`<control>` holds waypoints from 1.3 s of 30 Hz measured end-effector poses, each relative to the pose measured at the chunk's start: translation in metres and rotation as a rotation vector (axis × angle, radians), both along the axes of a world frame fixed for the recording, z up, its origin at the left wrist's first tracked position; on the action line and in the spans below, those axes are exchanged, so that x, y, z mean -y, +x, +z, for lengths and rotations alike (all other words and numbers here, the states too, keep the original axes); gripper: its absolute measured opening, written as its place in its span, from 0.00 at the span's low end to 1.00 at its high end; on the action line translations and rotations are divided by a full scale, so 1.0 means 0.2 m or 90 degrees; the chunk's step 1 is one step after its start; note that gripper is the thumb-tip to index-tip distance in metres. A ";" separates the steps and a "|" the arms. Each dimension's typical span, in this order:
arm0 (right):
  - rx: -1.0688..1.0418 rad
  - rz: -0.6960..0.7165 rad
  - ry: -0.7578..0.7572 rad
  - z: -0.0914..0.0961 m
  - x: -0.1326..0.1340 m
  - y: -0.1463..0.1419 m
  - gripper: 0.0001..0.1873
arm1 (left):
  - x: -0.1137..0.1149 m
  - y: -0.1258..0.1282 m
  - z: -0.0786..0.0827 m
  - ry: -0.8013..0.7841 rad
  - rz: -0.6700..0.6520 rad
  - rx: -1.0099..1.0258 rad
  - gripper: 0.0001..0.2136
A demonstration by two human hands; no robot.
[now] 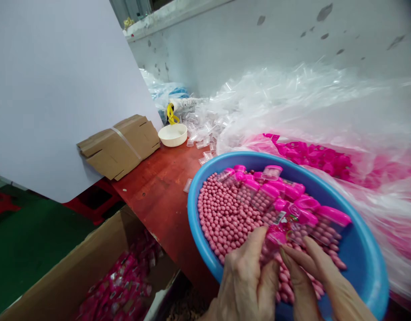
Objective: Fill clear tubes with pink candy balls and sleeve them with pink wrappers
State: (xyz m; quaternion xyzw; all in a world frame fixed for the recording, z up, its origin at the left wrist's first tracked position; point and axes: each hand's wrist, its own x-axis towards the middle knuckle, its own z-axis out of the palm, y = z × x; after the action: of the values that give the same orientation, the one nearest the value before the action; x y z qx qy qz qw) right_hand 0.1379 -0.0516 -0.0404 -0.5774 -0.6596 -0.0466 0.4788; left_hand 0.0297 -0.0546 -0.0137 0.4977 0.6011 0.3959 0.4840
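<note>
A round blue basin (366, 267) holds many small pink balls (225, 218) and several small containers (268, 191) with clear bodies and bright pink caps. Over its near side, my left hand (245, 276) has thumb and fingers closed on a small pink plastic container (275, 236) with a printed label. Opposite it, my right hand (321, 276) pinches the same piece at its near end. My fingers cover much of this container, so its full shape is hidden.
Flattened cardboard boxes (123, 142) and a white bowl (172, 135) lie on the red table (158, 178). Behind are clear plastic pieces (208, 127) and a bag of pink parts (315, 156). Below left, a cardboard box (68, 267) contains pink packed items (121, 281).
</note>
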 end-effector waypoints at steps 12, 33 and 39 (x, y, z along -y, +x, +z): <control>-0.095 -0.050 -0.052 0.04 -0.01 -0.06 0.14 | 0.03 0.01 -0.06 0.090 0.011 -0.005 0.22; 0.018 -0.111 -0.017 0.00 0.00 -0.06 0.14 | 0.04 0.03 -0.13 0.309 -0.015 -0.166 0.22; 0.158 -0.189 0.008 0.07 -0.03 -0.09 0.13 | 0.01 0.02 -0.09 0.272 -0.052 -0.178 0.22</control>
State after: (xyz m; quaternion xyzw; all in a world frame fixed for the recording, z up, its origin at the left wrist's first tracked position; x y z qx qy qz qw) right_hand 0.1204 -0.0451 -0.0269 -0.6551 -0.6210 -0.1919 0.3851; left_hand 0.0344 -0.0567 -0.0311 0.6626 0.5442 0.4215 0.2952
